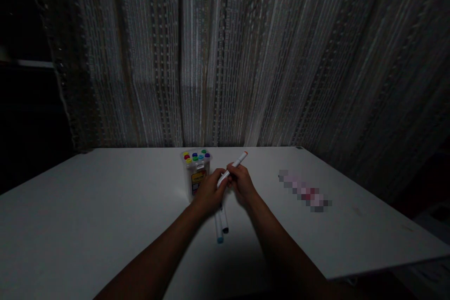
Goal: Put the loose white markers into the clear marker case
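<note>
Between my two hands a white marker (232,169) with an orange tip end is held at a slant, its orange end pointing up and to the right. My left hand (210,191) grips its lower part, and my right hand (242,180) pinches it nearer the middle. Just behind my left hand stands a clear plastic case (187,179) of markers, their caps yellow, red, blue, green and purple. Below my hands, a blue-ended marker (219,229) and a dark-ended marker (225,223) lie side by side on the table, their far ends hidden by my left hand.
The white table (116,206) reaches back to a patterned curtain (225,56). On its right part lies a pixelated pinkish long object (305,191). Dark shelves (26,63) stand at the far left. The room is dim.
</note>
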The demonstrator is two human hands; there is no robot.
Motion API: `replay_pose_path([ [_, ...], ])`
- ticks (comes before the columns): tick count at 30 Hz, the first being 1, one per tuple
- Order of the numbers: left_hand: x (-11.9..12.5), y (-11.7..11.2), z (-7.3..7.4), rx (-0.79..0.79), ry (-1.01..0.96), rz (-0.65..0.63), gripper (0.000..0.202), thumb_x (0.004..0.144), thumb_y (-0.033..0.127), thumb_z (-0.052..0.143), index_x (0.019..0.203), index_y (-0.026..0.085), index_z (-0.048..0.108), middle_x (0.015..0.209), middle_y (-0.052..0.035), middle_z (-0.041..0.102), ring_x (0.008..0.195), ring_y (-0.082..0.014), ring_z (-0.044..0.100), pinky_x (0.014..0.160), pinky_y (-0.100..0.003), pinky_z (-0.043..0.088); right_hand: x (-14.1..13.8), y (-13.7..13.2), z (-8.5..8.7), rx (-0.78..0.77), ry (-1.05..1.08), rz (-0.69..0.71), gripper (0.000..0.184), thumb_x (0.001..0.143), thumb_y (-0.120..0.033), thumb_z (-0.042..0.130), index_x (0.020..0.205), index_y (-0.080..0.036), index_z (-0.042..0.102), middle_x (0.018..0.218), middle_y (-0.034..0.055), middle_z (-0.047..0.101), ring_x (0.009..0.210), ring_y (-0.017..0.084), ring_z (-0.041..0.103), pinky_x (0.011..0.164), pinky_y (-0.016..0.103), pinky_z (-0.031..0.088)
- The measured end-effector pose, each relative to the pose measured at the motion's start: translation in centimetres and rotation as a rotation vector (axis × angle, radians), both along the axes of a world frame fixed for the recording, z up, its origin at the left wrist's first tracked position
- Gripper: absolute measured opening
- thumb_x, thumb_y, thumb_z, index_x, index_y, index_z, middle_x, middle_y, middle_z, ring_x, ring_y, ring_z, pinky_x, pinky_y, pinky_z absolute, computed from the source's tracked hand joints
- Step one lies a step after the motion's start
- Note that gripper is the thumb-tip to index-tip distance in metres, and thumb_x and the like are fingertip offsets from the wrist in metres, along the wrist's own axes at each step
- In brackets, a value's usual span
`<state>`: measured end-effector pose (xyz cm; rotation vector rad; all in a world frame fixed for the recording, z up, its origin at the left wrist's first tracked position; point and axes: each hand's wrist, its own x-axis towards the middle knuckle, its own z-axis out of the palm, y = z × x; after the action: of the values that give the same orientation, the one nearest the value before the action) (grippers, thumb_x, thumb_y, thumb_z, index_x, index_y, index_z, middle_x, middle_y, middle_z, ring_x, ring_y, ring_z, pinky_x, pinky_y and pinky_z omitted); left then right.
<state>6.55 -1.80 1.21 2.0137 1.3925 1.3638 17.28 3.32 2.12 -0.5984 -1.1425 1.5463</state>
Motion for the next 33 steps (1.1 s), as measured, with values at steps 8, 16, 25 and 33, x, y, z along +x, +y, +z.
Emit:
replay_pose_path([
  [8,-0.07,0.05,-0.03,-0.02,0.01,-0.005,0.023,0.084,0.034,0.041,0.095,0.018,0.054,0.08,-0.0029,0.064,0.074,-0.0168,0.058,0.071,-0.027,0.042,-0.03,-0.05,-0.1,-0.005,0.007,0.005,0.023,0.059,-0.032,0.065,0.062,-0.017,0.048,0.039,-0.0079,0.042,0.033,0.006,0.037,0.031,0.018,0.027],
  [16,-0.04,0.0,-0.09,-0.013,-0.012,-0.003,0.025,0.084,0.035,0.042,0.096,0.017,0.054,0.082,-0.0041,0.064,0.077,-0.0179,0.058,0.071,-0.028,0.042,-0.04,-0.19,-0.02,0.001,0.002,-0.002,0.023,0.06,-0.033,0.064,0.062,-0.017,0.048,0.039,-0.0078,0.042,0.033,0.006,0.037,0.032,0.019,0.028],
  [25,0.05,0.05,-0.13,-0.012,0.011,0.004,0.025,0.085,0.033,0.042,0.099,0.017,0.053,0.085,-0.0041,0.065,0.074,-0.0171,0.059,0.069,-0.028,0.042,-0.04,0.06,-0.17,-0.007,0.006,0.003,0.024,0.059,-0.033,0.065,0.061,-0.017,0.048,0.039,-0.0079,0.043,0.032,0.006,0.036,0.031,0.018,0.028],
  [33,-0.06,0.07,-0.02,-0.012,0.008,-0.013,0.024,0.084,0.034,0.042,0.098,0.018,0.054,0.083,-0.0039,0.065,0.076,-0.0177,0.059,0.071,-0.028,0.042,-0.02,0.02,-0.08,0.006,0.007,-0.001,0.023,0.059,-0.033,0.066,0.061,-0.017,0.049,0.039,-0.0075,0.043,0.033,0.006,0.037,0.031,0.018,0.028],
])
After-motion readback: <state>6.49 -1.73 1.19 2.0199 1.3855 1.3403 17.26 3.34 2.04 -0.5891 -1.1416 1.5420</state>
